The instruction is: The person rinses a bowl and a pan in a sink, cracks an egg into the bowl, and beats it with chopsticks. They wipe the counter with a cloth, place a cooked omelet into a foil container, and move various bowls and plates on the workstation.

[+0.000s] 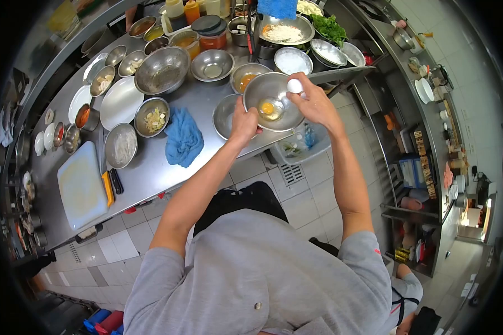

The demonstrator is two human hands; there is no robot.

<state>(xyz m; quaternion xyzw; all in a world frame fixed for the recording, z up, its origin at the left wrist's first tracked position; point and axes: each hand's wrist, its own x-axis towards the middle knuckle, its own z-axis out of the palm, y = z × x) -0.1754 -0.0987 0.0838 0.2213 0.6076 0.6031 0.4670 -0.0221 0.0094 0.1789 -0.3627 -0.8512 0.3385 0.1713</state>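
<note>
A steel bowl (pixel 285 109) with a cracked egg (pixel 268 108) in it, yolk and clear white, is tilted over the counter's edge. My left hand (pixel 245 121) grips this bowl by its left rim. At the bowl's upper right, my right hand (pixel 314 101) has its fingers closed on a white egg (pixel 294 86). Partly beneath the held bowl is another steel bowl (pixel 223 117). Just behind them stands a bowl with yolk (pixel 245 82) in it. A blue cloth (pixel 183 138) lies left of my left hand.
On the steel counter (pixel 151 181) are a cutting board (pixel 82 187), knives with yellow (pixel 108 188) and black handles, and several bowls. A clear bin (pixel 302 146) stands below the counter's edge. Shelving (pixel 411 212) is at the right; another person (pixel 409 290) is at the lower right.
</note>
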